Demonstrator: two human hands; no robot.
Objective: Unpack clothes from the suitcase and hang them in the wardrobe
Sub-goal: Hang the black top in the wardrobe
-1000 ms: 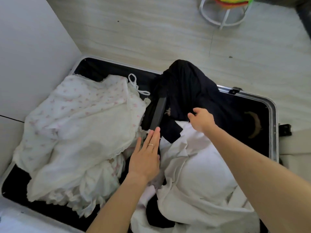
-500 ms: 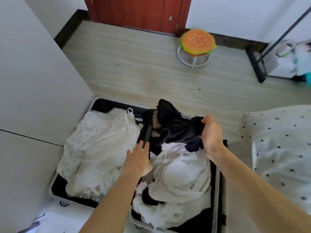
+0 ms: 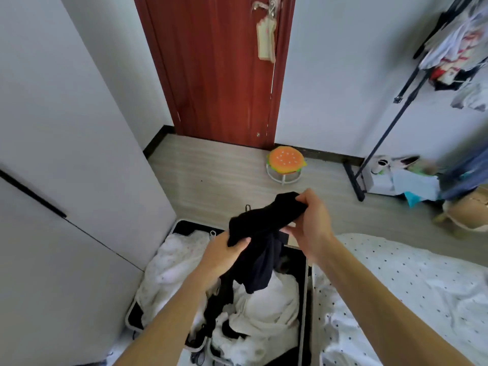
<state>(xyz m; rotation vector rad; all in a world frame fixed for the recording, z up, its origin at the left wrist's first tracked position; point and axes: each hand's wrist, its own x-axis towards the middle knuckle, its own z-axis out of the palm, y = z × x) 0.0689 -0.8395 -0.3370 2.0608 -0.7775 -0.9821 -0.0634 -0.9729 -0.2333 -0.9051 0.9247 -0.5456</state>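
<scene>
Left grip [image 3: 224, 256] joined right grip [image 3: 310, 228], both clenching the raised black garment [image 3: 261, 225]; dangling tail may snag the suitcase [image 3: 303, 313].

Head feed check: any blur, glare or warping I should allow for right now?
Head view: wide-angle warp tilts the door and rack; hanging clothes at the right edge are smeared; left hand and right hand are fairly sharp; the black garment they grip is too dark to show folds; soft light, no glare.

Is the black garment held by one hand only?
No, the left hand and the right hand both grip the black garment above the suitcase.
</scene>
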